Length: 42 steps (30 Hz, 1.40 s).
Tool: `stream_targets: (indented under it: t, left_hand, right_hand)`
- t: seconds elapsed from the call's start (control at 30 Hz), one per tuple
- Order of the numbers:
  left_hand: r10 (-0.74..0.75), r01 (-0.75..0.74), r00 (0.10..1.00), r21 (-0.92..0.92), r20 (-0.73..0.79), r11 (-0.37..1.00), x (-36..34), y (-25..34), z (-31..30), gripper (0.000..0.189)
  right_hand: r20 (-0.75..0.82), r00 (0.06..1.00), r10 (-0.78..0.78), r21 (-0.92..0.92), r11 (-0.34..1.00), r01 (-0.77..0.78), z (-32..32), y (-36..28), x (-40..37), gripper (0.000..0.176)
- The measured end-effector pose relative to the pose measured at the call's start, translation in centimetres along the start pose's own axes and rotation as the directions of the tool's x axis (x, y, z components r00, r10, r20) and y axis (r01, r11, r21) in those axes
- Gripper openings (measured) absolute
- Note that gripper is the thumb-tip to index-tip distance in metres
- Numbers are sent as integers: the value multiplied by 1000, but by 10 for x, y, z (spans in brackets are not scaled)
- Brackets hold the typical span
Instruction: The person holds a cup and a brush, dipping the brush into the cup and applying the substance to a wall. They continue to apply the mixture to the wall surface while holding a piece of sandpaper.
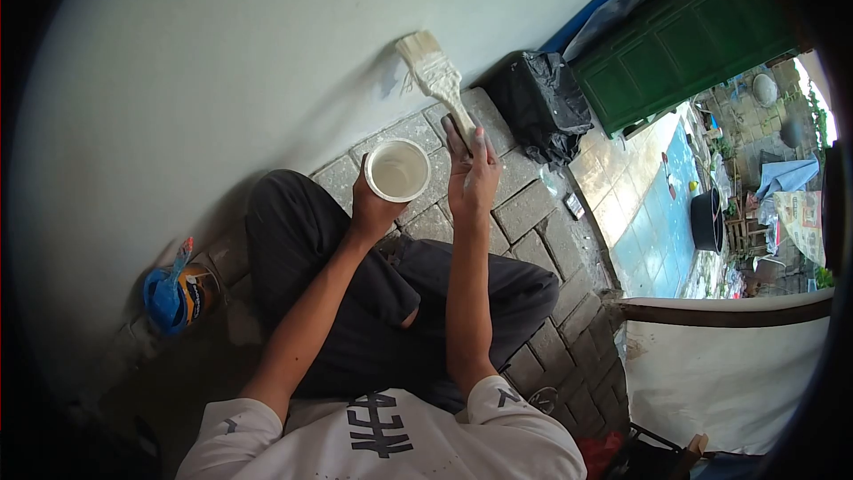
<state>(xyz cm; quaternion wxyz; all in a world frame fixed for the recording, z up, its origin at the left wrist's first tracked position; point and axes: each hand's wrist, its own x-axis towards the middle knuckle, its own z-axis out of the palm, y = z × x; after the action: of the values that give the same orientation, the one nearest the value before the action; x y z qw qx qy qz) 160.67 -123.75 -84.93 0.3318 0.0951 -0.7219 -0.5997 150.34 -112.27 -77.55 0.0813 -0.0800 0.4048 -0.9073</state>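
A white cup (397, 171) with pale paint coating its inside is gripped from the side by my left hand (374, 209), its mouth facing up. My right hand (474, 173) holds a paintbrush (435, 76) by the handle, fingers closed around its lower end. Thick whitish paint covers the brush's bristles and much of its handle. The bristle tip overlaps the white wall (267, 53) in this view, near a greyish patch low on that wall. Both hands are over the paving in front of my crossed legs (355, 293).
Grey paving bricks (533, 213) run along the wall's foot. To the left stands a blue and orange paint can (182, 298) with a brush in it. A bin in a black bag (539, 107) and a green cabinet (684, 44) are at the right, beside a blue-tiled strip (662, 231).
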Motion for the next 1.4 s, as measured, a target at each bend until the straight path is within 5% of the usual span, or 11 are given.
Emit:
stream_targets:
  t: [0.07, 0.27, 0.43, 0.6, 0.67, 0.73, 0.93, 1.13, 1.27, 1.33, 1.4]
  left_hand:
    - [-29, 29, 1000, -4, -3, 1000, 0, -6, 1, 57]
    - [17, -19, 997, -18, -74, 1000, 2, -4, 1, 55]
    - [52, -52, 996, 12, -72, 999, 1, -5, 0, 55]
    - [82, -80, 995, 39, -58, 996, 1, -4, -2, 42]
    - [-35, 39, 992, 33, -117, 999, 3, 2, 1, 43]
    - [-76, 77, 989, -4, -127, 997, 2, 6, 1, 43]
    - [5, -3, 989, 8, -148, 1000, 6, 1, 1, 43]
    - [1, -4, 988, -20, -156, 1000, 2, -9, 0, 41]
    - [61, -51, 976, 52, -208, 997, 3, -4, 1, 40]
    - [30, -22, 977, 42, -209, 999, 3, -4, 0, 40]
    - [-2, 6, 979, 20, -204, 1000, 2, -6, 1, 40]
  right_hand:
    - [54, 998, -17, 42, 999, 14, 6, 2, 0, 44]
    - [54, 998, 41, -107, 994, -35, -29, 46, 6, 50]
    - [-92, 994, 59, -247, 966, -80, -45, 52, 1, 46]
    - [-82, 990, -112, -421, 905, 68, -10, 2, -2, 40]
    - [-53, 992, -116, -362, 928, 89, 9, -14, -4, 41]
    - [13, 993, -118, -84, 989, 119, 20, -18, -4, 44]
    - [39, 999, 19, -99, 995, -15, -2, 26, 2, 46]
    - [-11, 994, 109, -405, 908, -104, -48, 47, -2, 42]
    - [19, 997, -71, -524, 849, 70, -29, 16, -3, 42]
    - [24, 998, -55, -495, 867, 60, -3, -5, -6, 43]
    - [74, 995, -60, -148, 986, 71, 16, -13, -7, 44]
